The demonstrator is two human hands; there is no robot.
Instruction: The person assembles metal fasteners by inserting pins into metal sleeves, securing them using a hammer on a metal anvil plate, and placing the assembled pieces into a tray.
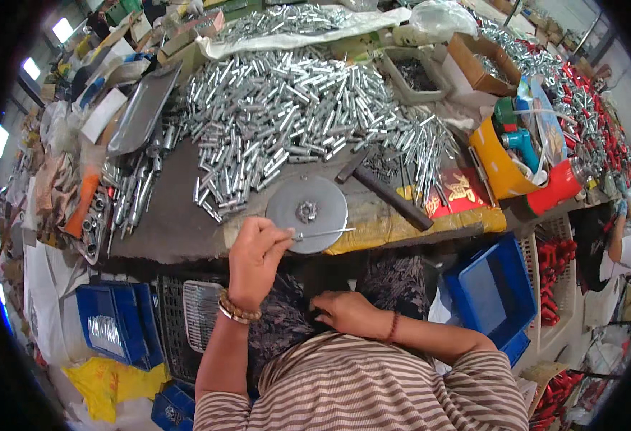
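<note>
My left grip (254, 260) is pinched on a thin metal rod (324, 233), over the near part of a round grey disc (284, 205) by the front edge of the surface (166, 205); my right grip (351, 314) is half-curled at my lap, can't tell if it's holding anything. I'd call this one mid-handling, and there's a huge heap of shiny metal pieces (279, 108) toward the far edge, but no clue which are done or left.
</note>
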